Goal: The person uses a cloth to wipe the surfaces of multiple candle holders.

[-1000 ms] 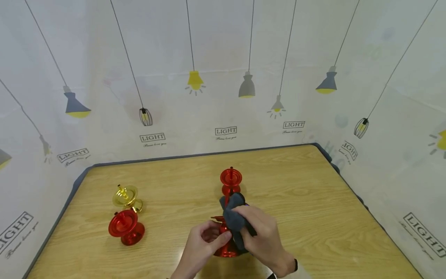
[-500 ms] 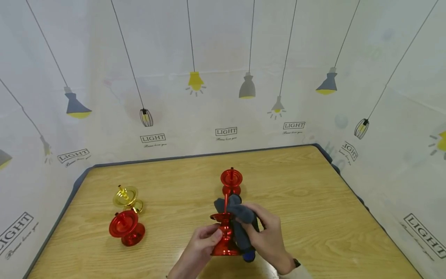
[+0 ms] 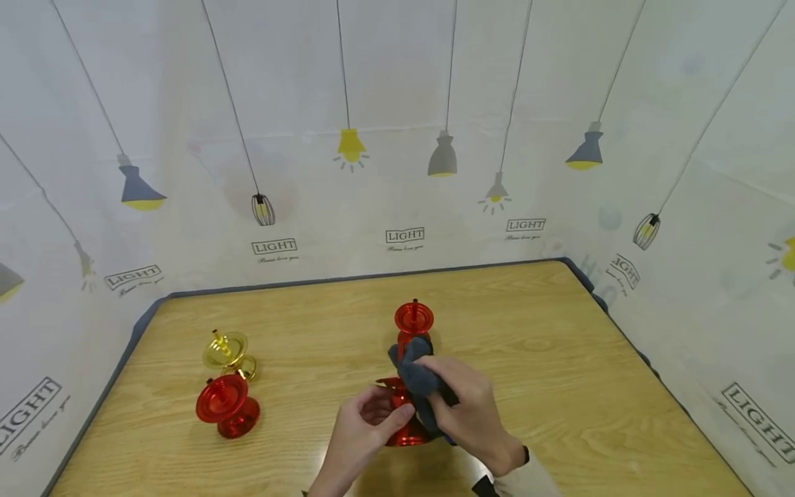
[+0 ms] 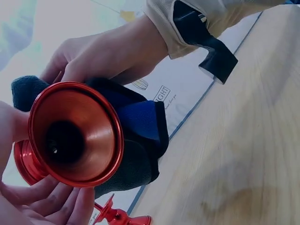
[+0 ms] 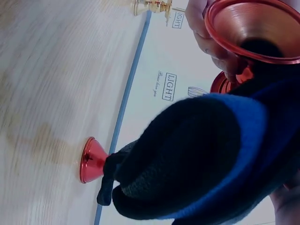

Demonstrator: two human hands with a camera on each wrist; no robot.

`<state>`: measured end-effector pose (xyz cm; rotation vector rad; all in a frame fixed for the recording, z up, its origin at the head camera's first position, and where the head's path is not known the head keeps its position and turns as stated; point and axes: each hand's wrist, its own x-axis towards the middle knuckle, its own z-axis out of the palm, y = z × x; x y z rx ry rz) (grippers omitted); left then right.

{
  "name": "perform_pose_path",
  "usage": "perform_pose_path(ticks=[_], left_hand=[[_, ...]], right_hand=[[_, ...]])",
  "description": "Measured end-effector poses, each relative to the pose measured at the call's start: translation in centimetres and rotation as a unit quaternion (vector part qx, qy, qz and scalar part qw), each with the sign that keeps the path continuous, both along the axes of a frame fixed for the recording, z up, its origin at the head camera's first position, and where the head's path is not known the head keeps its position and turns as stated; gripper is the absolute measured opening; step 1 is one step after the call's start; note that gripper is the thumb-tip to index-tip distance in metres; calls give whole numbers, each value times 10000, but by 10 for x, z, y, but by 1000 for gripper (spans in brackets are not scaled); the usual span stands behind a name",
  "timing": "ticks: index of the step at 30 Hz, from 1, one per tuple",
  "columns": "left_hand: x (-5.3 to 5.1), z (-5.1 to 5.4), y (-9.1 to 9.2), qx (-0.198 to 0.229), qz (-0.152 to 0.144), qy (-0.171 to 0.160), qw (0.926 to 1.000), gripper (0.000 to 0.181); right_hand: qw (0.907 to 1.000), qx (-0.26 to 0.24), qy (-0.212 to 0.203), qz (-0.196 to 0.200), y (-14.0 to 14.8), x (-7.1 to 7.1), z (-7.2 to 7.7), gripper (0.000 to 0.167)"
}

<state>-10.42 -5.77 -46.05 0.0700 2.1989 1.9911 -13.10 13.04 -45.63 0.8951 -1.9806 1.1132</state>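
Note:
In the head view a shiny red candle holder [image 3: 410,436] is held just above the table by my left hand [image 3: 366,426], whose thumb and fingers grip its stem. Its hollow, flared base [image 4: 101,140] faces the camera in the left wrist view. My right hand [image 3: 468,400] pinches a dark grey-blue cloth [image 3: 417,378] against the holder's upper right side. Most of the top dish and the spike are hidden behind this cloth. In the right wrist view the bunched cloth [image 5: 187,154], with a brighter blue side, covers most of the right hand.
Behind the hands stands another red candle holder [image 3: 414,317], partly hidden by the cloth. At the left are a gold candle holder [image 3: 225,351] and a red one [image 3: 237,416] in front of it. Printed curtains [image 3: 335,207] surround the wooden table [image 3: 559,359].
Half a second ago the cloth was lower at the holder's right side and the spike showed; now the cloth covers the spike. The holder's base has risen slightly. The standing holders stay put.

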Motion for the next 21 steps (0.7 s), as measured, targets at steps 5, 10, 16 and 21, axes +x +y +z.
perform_pose_path(ticks=[5, 10, 16, 21], left_hand=[[-3, -2, -1, 320, 80, -212, 9992, 40], [-4, -3, -7, 1028, -259, -675, 9921, 44], [-5, -4, -11, 2140, -891, -1143, 9660, 30], [-7, -6, -14, 2316, -999, -1284, 9591, 25]], right_hand=[[9995, -70, -293, 59, 0, -1, -1, 32], [9896, -728, -1189, 353, 1, -4, -6, 39], [9805, -1087, -1591, 388, 0, -7, -8, 35], [9878, -748, -1339, 256, -5, -13, -7, 35]])
